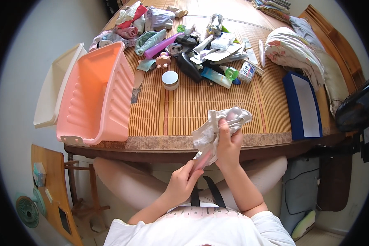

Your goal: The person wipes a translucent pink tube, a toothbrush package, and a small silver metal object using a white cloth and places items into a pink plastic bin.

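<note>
Just past my lap, at the near edge of the mat-covered bed, both my hands work on one bundle. A crumpled whitish cloth point(207, 133) is gripped by my right hand point(229, 143), its thumb pressed on top. Lower and to the left, my left hand point(183, 177) closes round the end of a pinkish, see-through long item point(203, 160). The cloth wraps part of that item, so its kind cannot be made out. A round jar with a pale lid point(170, 80) stands on the mat beyond.
A pink plastic bin point(123, 82) and a cream bin point(55, 94) stand at left. Folded clothes point(151, 20) and a heap of bottles, tubes and boxes point(221, 53) lie farther back. At right are a blue box point(290, 106), bedding point(291, 49) and a black fan point(358, 106).
</note>
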`<state>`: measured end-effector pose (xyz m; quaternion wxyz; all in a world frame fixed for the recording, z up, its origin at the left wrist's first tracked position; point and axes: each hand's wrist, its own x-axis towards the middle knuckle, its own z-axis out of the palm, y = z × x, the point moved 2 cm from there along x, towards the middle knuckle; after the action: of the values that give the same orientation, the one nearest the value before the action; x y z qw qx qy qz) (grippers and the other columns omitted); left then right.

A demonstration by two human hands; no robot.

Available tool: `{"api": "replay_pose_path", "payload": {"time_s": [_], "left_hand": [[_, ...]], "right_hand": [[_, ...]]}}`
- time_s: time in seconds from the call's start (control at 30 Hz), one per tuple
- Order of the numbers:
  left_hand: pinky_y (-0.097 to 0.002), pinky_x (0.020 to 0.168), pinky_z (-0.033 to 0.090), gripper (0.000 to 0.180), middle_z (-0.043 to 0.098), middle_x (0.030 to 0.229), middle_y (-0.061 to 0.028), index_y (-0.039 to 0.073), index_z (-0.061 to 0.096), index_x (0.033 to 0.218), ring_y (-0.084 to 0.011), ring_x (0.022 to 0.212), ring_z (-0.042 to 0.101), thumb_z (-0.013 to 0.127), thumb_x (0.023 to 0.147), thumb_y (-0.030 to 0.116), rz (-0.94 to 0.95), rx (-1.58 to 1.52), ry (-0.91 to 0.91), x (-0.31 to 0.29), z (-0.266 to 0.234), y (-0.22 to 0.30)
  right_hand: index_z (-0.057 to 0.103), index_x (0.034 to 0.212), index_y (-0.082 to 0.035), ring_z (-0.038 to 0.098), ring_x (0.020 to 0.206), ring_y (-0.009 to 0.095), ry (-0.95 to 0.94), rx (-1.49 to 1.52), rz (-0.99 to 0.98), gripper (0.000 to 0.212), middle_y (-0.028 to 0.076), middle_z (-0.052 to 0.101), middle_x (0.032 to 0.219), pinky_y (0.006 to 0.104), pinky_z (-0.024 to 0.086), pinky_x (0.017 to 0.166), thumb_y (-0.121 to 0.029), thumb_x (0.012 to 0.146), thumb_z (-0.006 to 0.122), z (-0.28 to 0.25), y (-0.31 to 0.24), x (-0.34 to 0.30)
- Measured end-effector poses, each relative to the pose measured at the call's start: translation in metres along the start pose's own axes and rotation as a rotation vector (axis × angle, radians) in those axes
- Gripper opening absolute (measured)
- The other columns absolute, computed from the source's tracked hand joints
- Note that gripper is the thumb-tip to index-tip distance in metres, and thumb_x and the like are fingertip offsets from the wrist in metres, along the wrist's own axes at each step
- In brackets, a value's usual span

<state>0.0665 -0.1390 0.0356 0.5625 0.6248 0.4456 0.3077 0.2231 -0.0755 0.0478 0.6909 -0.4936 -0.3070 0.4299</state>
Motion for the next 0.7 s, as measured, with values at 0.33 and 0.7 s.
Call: {"api": "replay_pose_path", "payload": {"time_s": [0.33, 0.7], "left_hand": [[-0.0416, 0.064, 0.054, 0.036, 0.066, 0.092, -0.0220, -0.002, 0.056, 0.123, -0.0393, 0.073, 0.066, 0.069, 0.092, 0.011, 0.363, 0.400, 0.253, -0.002, 0.012, -0.002], [-0.0347, 0.058, 0.048, 0.028, 0.060, 0.076, -0.0181, -0.003, 0.058, 0.120, -0.0268, 0.060, 0.058, 0.063, 0.096, 0.011, 0.356, 0.305, 0.298, 0.006, 0.011, 0.012]], "right_hand": [[0.053, 0.117, -0.005, 0.064, 0.081, 0.011, -0.124, 0.372, 0.009, 0.028, 0.006, 0.061, 0.104, 0.0281, 0.055, 0.064, -0.027, 0.102, 0.058, -0.013, -0.029, 0.036], [0.057, 0.108, -0.002, 0.062, 0.076, 0.009, -0.193, 0.310, 0.192, 0.039, 0.004, 0.063, 0.088, 0.0261, 0.053, 0.067, -0.041, 0.101, 0.058, 0.010, -0.013, 0.014]]}}
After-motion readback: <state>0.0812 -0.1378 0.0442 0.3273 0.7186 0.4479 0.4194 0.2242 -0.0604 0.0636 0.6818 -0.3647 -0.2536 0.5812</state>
